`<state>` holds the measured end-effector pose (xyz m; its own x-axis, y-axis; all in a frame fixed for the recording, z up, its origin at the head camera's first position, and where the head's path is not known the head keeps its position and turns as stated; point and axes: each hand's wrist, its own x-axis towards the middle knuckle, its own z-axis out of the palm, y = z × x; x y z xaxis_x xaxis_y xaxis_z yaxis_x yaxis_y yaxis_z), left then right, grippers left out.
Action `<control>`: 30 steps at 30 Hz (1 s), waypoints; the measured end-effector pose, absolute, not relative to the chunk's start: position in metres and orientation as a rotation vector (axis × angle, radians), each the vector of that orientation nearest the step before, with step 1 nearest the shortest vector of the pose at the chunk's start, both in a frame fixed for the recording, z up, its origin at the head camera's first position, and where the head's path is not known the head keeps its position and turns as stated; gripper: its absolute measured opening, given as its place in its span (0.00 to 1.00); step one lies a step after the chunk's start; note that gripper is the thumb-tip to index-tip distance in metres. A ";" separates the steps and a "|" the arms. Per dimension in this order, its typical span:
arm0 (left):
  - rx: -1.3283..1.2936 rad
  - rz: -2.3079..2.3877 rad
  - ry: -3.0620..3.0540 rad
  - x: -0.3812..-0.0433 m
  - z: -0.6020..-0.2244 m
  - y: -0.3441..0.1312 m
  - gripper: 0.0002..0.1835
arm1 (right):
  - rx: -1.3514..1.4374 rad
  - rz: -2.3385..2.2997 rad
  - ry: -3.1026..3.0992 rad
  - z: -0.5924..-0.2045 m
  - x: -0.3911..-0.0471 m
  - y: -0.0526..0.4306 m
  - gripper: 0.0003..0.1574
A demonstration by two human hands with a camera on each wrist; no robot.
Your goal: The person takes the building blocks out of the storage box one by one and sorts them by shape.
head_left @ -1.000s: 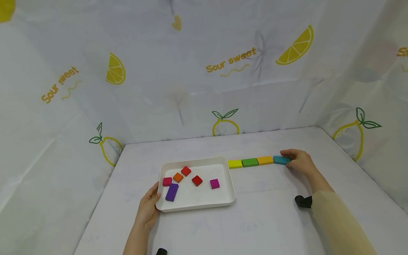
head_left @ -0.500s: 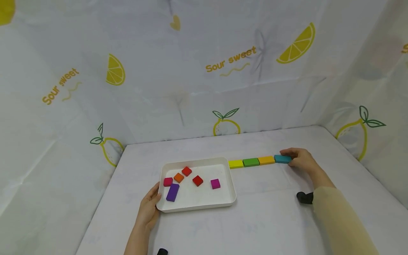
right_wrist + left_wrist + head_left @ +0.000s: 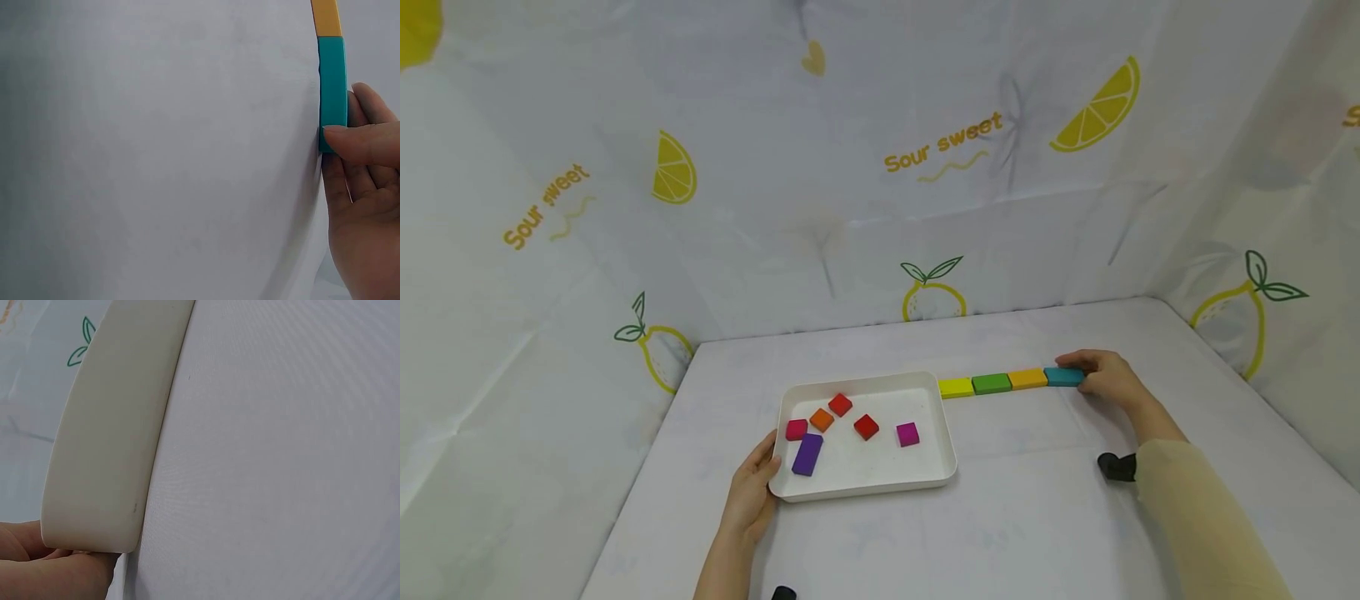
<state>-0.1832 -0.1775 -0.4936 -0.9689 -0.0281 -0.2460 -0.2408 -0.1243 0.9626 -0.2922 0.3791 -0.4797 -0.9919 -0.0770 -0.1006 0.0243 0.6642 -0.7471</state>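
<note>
In the head view, my left hand point(image 3: 750, 490) grips the left side of a white tray point(image 3: 880, 489). Inside the tray lie a purple rectangular block point(image 3: 807, 455) and several small cube-like blocks, among them a magenta one point(image 3: 907, 434) and an orange one point(image 3: 822, 419). At the right, my right hand point(image 3: 1105, 377) pinches a blue block point(image 3: 1063, 377) by its right end, with the thumb on the near side as the right wrist view shows. That block ends a row beside an orange-yellow block point(image 3: 1027, 379), a green block point(image 3: 992, 383) and a yellow block point(image 3: 957, 387).
The row runs rightward from the tray's upper right corner on a white-covered table point(image 3: 1022, 517). A white curtain point(image 3: 820, 183) with lemon prints rises behind and on both sides. A black device point(image 3: 1117, 467) sits at the right wrist.
The blue block has shifted very slightly toward the orange-yellow block, with the right hand on it. The left hand keeps its grip on the tray.
</note>
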 end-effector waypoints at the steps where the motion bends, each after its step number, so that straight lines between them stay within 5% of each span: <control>1: -0.302 2.235 1.979 -0.183 -0.493 -0.177 0.29 | -0.040 -1.239 2.748 -0.479 -0.292 0.379 0.39; 15: -0.319 2.241 1.976 -0.183 -0.490 -0.177 0.29 | -0.048 -1.394 2.774 -0.439 -0.283 0.348 0.34; 30: -0.293 2.274 1.946 -0.183 -0.491 -0.180 0.29 | -0.500 -1.704 2.474 -0.432 -0.272 0.182 0.32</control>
